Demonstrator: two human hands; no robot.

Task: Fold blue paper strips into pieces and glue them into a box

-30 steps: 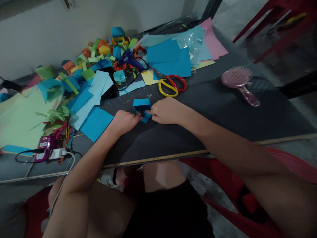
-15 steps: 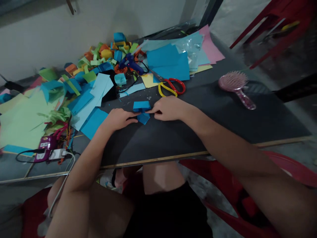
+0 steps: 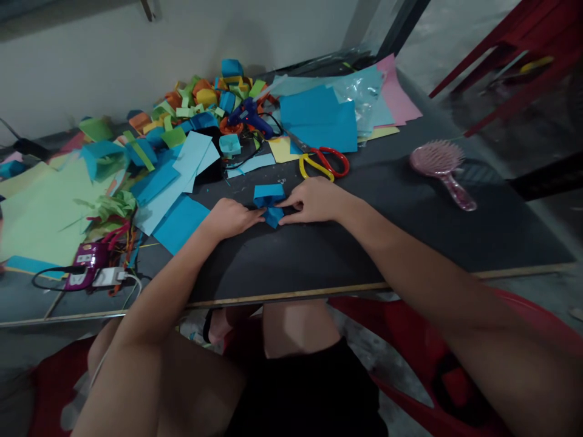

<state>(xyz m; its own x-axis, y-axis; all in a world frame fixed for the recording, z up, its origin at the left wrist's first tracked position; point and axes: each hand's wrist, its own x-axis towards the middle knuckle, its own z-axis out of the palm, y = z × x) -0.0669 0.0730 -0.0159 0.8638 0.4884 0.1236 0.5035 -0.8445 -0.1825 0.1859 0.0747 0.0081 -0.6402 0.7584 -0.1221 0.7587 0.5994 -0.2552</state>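
Observation:
A small piece of folded blue paper (image 3: 269, 194) lies on the dark tabletop in front of me, its upper part standing like a box wall and a pointed flap toward me. My left hand (image 3: 231, 218) is at its left side, index finger and thumb close together on the paper's edge. From the right, my right hand (image 3: 314, 201) grips it with the index finger inside the fold and the thumb by the pointed flap. Scissors (image 3: 324, 164) with one red and one yellow handle lie just beyond my right hand.
A pink hairbrush (image 3: 439, 164) lies to the right. Behind are a blue glue gun (image 3: 252, 116), a heap of folded coloured paper pieces (image 3: 200, 100) and blue sheets (image 3: 319, 121). At left, a purple power adapter (image 3: 88, 264) with cables sits near the table edge (image 3: 291, 296).
My right thumb has come down to the pointed flap, and my left finger and thumb have drawn together at the paper. The view has shifted slightly.

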